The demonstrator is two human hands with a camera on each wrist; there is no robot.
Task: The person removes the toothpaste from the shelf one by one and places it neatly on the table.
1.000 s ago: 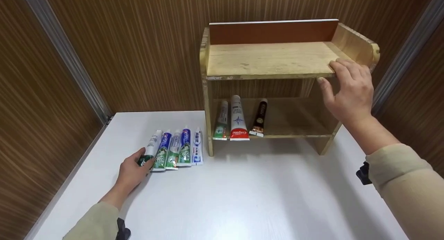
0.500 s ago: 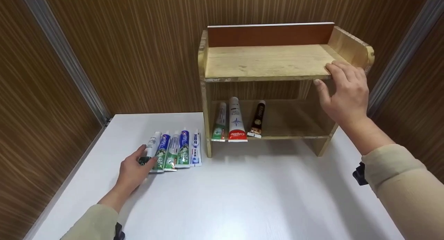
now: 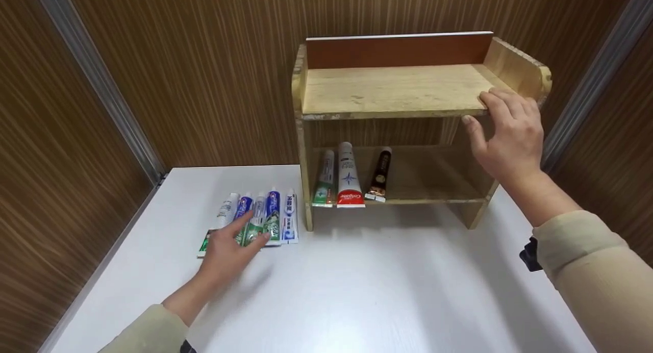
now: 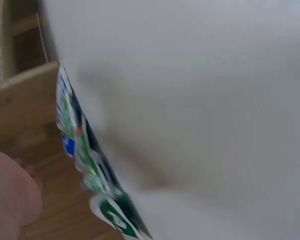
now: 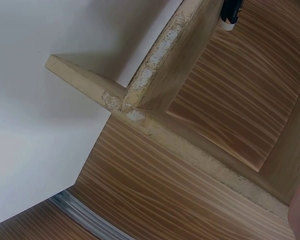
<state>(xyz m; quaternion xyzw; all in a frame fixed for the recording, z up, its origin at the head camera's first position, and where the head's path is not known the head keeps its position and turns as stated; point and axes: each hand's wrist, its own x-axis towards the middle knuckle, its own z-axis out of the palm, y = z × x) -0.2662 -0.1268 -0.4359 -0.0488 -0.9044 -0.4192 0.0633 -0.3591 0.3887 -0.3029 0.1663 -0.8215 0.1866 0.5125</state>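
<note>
Several toothpaste tubes lie side by side on the white table, left of a small wooden shelf [image 3: 387,90]. At the row's left end is a white and green tube [image 3: 225,215]; blue-and-green tubes, such as this tube [image 3: 273,210], lie further along, and a white and blue tube [image 3: 290,218] ends it on the right. My left hand [image 3: 227,251] is over the left part of the row, thumb and fingers spread, holding nothing. My right hand [image 3: 512,136] grips the front edge of the shelf's top board, fingers above and thumb below the edge.
On the lower board lie a green and white tube [image 3: 325,182], a larger white and red Colgate tube [image 3: 350,184] and a dark brown tube [image 3: 380,174]. The white table [image 3: 331,292] extends in front. Wood-grain walls [image 3: 229,87] enclose the back and sides.
My left hand has let go of the leftmost white and green tube and moved right over the neighbouring tubes. My right hand stays on the shelf edge.
</note>
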